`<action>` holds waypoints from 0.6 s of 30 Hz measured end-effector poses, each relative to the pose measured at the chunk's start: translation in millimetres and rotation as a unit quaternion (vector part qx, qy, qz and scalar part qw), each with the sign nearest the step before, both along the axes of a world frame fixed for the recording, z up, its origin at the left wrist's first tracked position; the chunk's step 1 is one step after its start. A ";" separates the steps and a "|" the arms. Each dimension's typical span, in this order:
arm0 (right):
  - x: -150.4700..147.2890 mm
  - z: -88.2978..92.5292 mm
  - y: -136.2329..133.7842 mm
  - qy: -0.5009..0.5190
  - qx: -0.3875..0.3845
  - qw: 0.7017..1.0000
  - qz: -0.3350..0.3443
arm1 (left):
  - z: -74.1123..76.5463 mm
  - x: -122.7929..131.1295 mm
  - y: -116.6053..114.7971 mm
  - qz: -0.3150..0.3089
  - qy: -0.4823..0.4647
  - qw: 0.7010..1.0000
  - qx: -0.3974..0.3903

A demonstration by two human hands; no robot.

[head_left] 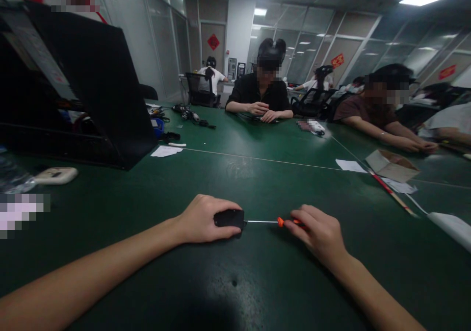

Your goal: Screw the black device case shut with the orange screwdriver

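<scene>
My left hand [204, 218] is closed around a small flat black box [230, 218], thumb on the near side and fingers on the far side. What kind of thing the box is, I cannot tell. My right hand [318, 230] grips a screwdriver [262, 221] by its orange and black handle. The thin metal shaft points left, and its tip meets the right end of the box. Whether the tip sits in a screw or a slot is too small to make out. Both hands are low over the green table [165, 282].
A large open black computer case [95, 90] stands at the left, with a white object [57, 175] before it. Cables [191, 115] lie farther back. An open cardboard box [392, 165], a red stick [392, 192] and papers are at the right. A co-worker [262, 93] sits opposite.
</scene>
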State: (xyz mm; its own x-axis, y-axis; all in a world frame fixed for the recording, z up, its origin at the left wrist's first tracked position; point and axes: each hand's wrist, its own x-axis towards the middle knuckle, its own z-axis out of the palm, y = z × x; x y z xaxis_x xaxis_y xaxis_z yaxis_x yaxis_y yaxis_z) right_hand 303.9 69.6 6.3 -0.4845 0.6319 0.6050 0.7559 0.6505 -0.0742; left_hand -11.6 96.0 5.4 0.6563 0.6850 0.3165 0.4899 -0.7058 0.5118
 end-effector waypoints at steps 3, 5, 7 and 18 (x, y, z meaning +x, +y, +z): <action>8.2 5.2 -0.6 -0.041 0.118 0.991 0.041 | 1.4 -0.5 0.7 -0.012 0.033 0.999 0.006; 11.0 6.6 -0.5 -0.063 0.141 0.986 0.065 | 2.1 -0.4 0.7 -0.018 0.044 0.999 0.003; 11.1 5.3 -0.2 -0.062 0.126 0.987 0.072 | 2.2 -0.2 0.4 -0.019 0.039 0.999 -0.003; 0.3 -4.8 -2.1 -0.145 -0.004 0.987 0.070 | -1.3 -0.4 -0.8 -0.012 -0.027 0.999 -0.017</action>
